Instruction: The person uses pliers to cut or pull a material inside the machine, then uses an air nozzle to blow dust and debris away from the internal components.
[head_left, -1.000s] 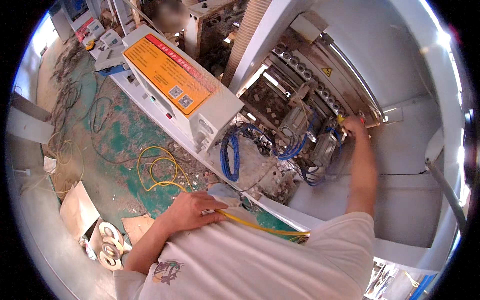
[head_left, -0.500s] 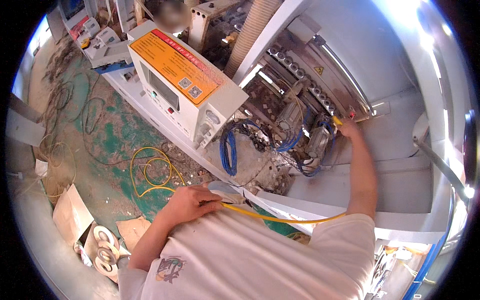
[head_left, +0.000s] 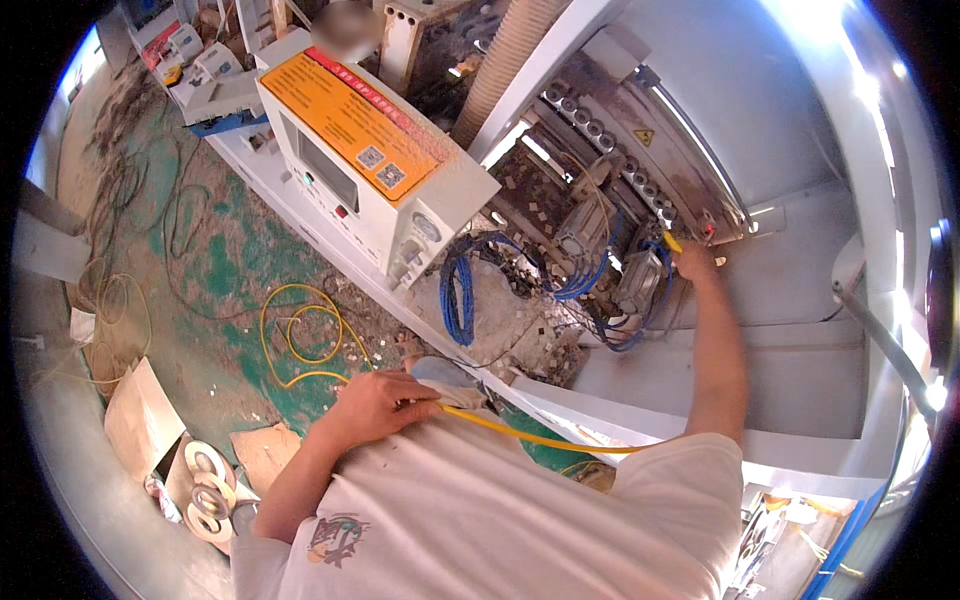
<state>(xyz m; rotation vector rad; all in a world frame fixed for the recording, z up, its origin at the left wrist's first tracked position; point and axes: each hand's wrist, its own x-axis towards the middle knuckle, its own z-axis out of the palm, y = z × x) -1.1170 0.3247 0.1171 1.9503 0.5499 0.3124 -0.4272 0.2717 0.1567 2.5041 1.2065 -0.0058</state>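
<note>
My left hand is closed around a yellow hose in front of my shirt. From there the hose runs right, passing out of sight at my right sleeve; its other end lies in loops on the floor to the left. My right arm stretches forward into the machine's open bay. At its end my right hand grips a small yellow tool, its exact kind too small to make out. The tool's tip points at a row of round metal rollers, close to motors with blue tubes.
A white control box with an orange label stands on the machine's white frame rail. A coil of blue tubing hangs beside it. A ribbed duct rises behind. Cardboard and tape rolls lie at lower left.
The yellow tool and my right hand have shifted very slightly, and the view has moved a little. My left hand keeps its hold on the hose.
</note>
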